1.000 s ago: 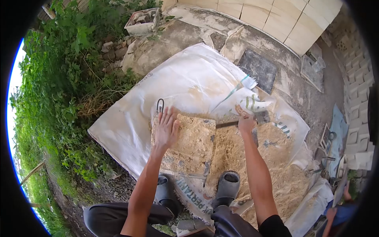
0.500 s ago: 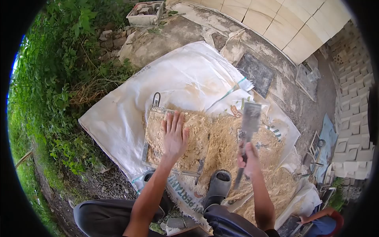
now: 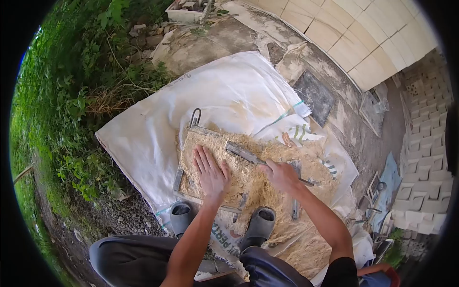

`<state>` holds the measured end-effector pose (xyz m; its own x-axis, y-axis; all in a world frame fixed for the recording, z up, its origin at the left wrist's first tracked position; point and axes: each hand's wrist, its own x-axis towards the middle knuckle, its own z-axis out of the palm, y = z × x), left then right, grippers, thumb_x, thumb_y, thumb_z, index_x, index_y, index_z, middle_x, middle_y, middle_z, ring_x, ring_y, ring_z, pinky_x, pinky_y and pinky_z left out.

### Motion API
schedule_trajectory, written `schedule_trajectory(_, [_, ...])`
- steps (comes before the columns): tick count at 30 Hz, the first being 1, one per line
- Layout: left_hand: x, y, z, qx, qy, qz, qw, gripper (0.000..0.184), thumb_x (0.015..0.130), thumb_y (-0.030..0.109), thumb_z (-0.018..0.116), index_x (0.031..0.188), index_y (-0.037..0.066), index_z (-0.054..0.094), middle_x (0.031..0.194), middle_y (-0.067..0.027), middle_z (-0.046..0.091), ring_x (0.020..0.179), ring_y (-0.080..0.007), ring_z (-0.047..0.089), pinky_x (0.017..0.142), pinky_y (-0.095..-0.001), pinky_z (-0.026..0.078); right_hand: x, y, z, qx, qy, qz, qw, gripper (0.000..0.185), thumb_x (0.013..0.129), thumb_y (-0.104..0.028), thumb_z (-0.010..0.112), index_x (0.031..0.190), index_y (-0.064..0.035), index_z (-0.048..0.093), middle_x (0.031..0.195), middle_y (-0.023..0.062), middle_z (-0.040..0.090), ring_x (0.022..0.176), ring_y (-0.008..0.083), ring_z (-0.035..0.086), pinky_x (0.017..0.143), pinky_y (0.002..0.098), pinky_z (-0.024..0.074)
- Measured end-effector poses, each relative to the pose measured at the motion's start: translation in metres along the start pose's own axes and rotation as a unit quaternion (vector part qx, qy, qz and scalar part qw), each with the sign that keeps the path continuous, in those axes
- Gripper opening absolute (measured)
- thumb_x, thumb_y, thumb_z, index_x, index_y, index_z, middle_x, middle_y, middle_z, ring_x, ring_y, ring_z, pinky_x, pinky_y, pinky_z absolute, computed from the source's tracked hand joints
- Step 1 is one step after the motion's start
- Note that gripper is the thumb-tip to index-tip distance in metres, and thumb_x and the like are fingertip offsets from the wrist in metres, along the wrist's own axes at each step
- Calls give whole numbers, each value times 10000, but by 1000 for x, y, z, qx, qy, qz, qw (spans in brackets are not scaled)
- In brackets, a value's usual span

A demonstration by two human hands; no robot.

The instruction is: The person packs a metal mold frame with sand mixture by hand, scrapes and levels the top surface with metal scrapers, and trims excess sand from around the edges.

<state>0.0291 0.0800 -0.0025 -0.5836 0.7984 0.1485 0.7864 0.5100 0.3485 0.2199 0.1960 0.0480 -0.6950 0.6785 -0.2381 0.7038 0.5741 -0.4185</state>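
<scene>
My left hand lies flat, fingers stretched, on tan crumbly material that fills a rectangular metal mould frame. A wire loop handle sticks up at the frame's far left corner. My right hand is wrapped round a flat-bladed tool, like a scraper. Its grey blade points left and rests on or just above the material near the frame's far right part. A thin end of the tool shows behind the fist. The frame's right side is mostly buried in loose material.
A white woven sack lies under the frame and spilled material. My sandaled feet stand at its near edge. Stacked pale blocks line the right side, a dark slab lies behind, and plants grow left. Another person's arm shows bottom right.
My right hand has swung the tool left, from upright over the loose pile to pointing across the filled frame. My left hand stays flat on the material. The view has shifted slightly.
</scene>
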Motion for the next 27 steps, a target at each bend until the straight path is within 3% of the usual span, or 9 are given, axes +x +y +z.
schedule_trajectory(4, [4,-4,-4,-15,-20,13,1000,689,951,355,377,1426,-110,200,1516,-283,145,1427,-406,103,1155,-495,79,18,-7,-34,-15,-17,-18,1000,325,948,-376,516,877,-59,532,581,156,578,520,346,595,467,447,461])
schedule_trajectory(6, [4,-11,-18,-2,-52,20,998,727,938,390,395,1433,-102,191,1520,-282,130,1430,-402,88,1156,-497,68,24,4,-29,5,82,-99,992,341,947,-398,509,864,-69,543,548,146,563,497,340,587,448,451,452])
schedule_trajectory(9, [3,-12,-21,27,-76,16,997,795,914,449,426,1446,-87,174,1527,-277,104,1436,-393,63,1155,-503,46,32,29,-4,-78,-14,-103,991,342,937,-409,522,869,-76,546,523,133,550,486,336,582,435,443,447])
schedule_trajectory(13, [4,-13,-19,29,-76,0,997,835,898,484,438,1452,-79,166,1532,-271,97,1439,-388,54,1153,-511,32,27,25,-4,-65,-27,-66,995,346,933,-413,531,854,-76,542,504,124,537,463,332,569,416,434,435])
schedule_trajectory(18, [3,-14,-19,27,-84,7,996,837,900,485,437,1455,-78,159,1534,-267,93,1439,-385,51,1154,-508,34,21,23,-10,-14,128,-63,990,393,941,-444,502,816,-73,545,498,117,531,448,321,562,395,419,420])
schedule_trajectory(19, [4,-12,-21,31,-78,5,996,838,901,485,437,1455,-78,157,1534,-267,91,1440,-385,50,1155,-506,36,20,25,-5,-17,129,-62,990,393,941,-444,502,816,-73,545,498,117,531,448,321,562,395,419,420])
schedule_trajectory(21, [3,-10,-22,28,-79,5,996,841,901,483,441,1456,-78,151,1534,-265,92,1440,-381,52,1156,-501,44,23,27,2,-49,34,-32,998,403,938,-439,509,806,-60,539,519,129,546,463,324,572,405,415,422])
schedule_trajectory(24, [6,-16,-21,29,-67,16,997,860,894,490,455,1457,-78,139,1535,-262,95,1441,-374,57,1159,-492,55,28,15,-4,-78,25,-58,995,386,943,-429,506,834,-61,546,522,126,545,456,305,571,399,409,416])
schedule_trajectory(27, [5,-26,-26,4,-73,41,996,897,879,509,478,1457,-82,130,1535,-260,98,1441,-371,63,1160,-487,59,29,4,-20,-53,105,-55,992,373,948,-426,498,866,-67,555,517,126,543,453,311,567,401,412,416])
